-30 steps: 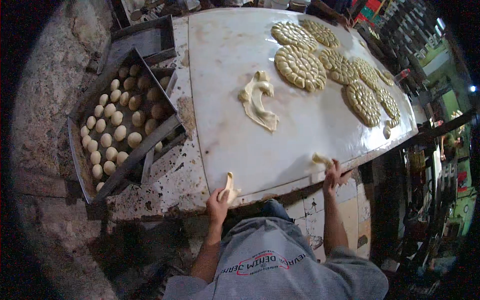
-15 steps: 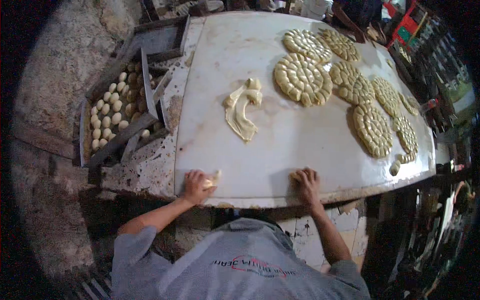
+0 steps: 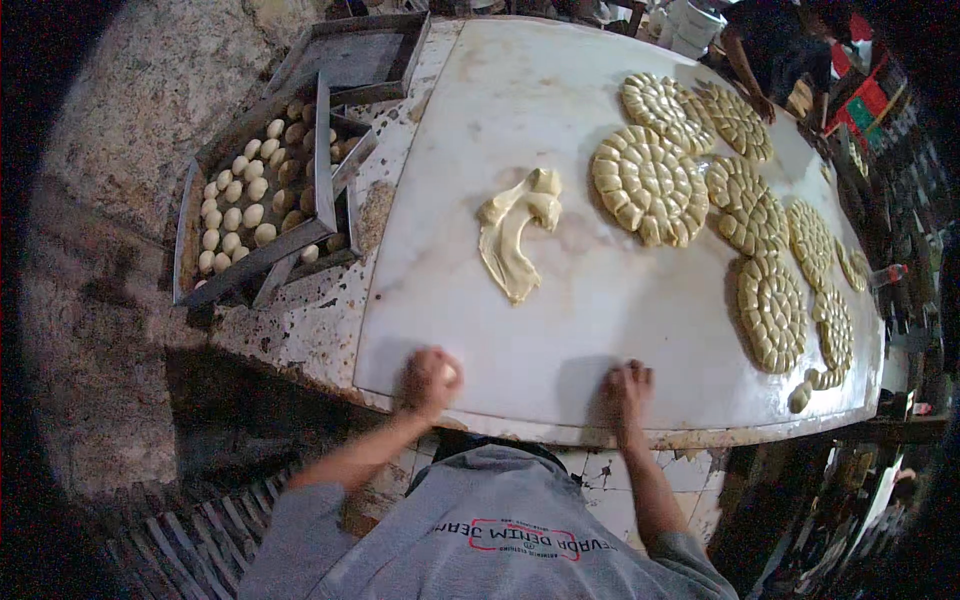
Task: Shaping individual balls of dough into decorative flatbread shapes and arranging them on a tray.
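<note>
Peeking from L hand (image 3: 430, 385), fingers curled round it: sm. pale dough bit (image 3: 448, 373), blurred; R hand (image 3: 630, 393) grip unclear.

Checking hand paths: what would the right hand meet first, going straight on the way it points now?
The right hand would probably cross the white tabletop and meet the large coiled dough round ahead, at its near edge, though the hand's height is unclear.

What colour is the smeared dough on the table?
The smeared dough is pale yellow, clearest in the head view.
</note>
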{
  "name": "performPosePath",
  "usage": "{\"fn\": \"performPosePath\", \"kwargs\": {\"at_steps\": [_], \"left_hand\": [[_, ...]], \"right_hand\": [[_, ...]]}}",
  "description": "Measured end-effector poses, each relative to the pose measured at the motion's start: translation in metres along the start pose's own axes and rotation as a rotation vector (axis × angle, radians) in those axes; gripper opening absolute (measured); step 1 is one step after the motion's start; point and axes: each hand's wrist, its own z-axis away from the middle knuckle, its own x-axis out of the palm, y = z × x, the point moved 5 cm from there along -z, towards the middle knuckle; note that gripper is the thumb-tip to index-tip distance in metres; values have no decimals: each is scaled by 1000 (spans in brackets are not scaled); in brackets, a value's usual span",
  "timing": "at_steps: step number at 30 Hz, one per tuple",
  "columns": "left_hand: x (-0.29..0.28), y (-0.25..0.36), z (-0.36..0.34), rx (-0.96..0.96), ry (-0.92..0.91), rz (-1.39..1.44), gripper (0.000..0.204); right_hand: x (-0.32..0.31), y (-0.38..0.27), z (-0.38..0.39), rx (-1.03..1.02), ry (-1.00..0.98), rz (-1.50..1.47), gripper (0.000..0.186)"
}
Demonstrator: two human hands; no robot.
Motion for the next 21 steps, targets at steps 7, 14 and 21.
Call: {"fn": "performPosePath", "kwargs": {"at_steps": [7,14,21], "left_hand": [[61,18,-149,-154,203,18,8],[-25,44,-52,57,52,-33,11],[22,-54,-126,-269,283,-41,11]], "right_hand": [[58,63,-88,367,130,-25,14],[15,-1,-1,16,115,-12,13],[6,67,-54,476,86,456,21]]}}
